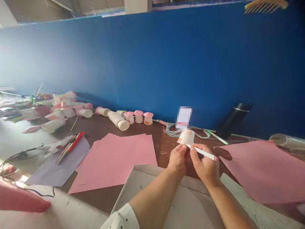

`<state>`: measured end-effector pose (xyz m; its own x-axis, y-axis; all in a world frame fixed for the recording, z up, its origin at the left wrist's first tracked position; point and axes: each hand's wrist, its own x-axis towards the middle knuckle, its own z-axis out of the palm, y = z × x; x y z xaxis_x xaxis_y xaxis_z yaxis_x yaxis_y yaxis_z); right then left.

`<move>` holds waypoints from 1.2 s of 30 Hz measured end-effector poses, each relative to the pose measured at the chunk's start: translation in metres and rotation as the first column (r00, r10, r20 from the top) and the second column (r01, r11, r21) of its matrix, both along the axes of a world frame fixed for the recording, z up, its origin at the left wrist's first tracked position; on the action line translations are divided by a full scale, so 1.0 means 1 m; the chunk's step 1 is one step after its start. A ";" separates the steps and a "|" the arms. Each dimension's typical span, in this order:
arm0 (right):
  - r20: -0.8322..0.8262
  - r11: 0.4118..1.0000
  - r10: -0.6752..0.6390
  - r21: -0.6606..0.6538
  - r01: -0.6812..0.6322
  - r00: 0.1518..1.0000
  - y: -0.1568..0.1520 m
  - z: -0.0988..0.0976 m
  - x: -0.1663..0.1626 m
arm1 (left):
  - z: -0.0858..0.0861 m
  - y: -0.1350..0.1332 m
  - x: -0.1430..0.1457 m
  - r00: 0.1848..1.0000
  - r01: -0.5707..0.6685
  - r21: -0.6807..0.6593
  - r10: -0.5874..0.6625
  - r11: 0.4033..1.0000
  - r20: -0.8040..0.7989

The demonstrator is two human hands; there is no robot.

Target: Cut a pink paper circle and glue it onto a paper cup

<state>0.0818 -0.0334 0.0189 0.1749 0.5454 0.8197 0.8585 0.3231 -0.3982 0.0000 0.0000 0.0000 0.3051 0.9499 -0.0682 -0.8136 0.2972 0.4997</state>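
My left hand (178,158) pinches the rim of a small white paper cup (186,137) with a pink printed mark, held tilted above the brown table. My right hand (205,163) is closed round a white pen (202,153) whose tip rests against the cup's rim. Both hands hover over the far edge of an open white cardboard box (143,183). Pink paper sheets lie to either side, one on the left (116,160) and one on the right (262,168).
Three pink-capped paper cups (139,117) and a stack of cups (118,120) stand along the blue wall (166,63). A heap of cups and craft scraps (57,109) lies far left. Red pens (71,144) rest on grey paper. A black flask (232,120) and coiled cable (173,130) sit behind.
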 end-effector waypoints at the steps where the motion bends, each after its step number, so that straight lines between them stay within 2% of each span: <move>1: 0.001 1.000 0.003 0.001 -0.003 1.000 -0.001 0.000 0.000 | 0.000 0.000 0.000 1.000 0.001 0.002 -0.001 1.000 -0.002; 36: -0.035 1.000 0.002 -0.015 -0.003 0.999 -0.002 0.000 0.002 | 0.012 -0.007 -0.004 0.999 -0.015 0.003 0.015 1.000 -0.050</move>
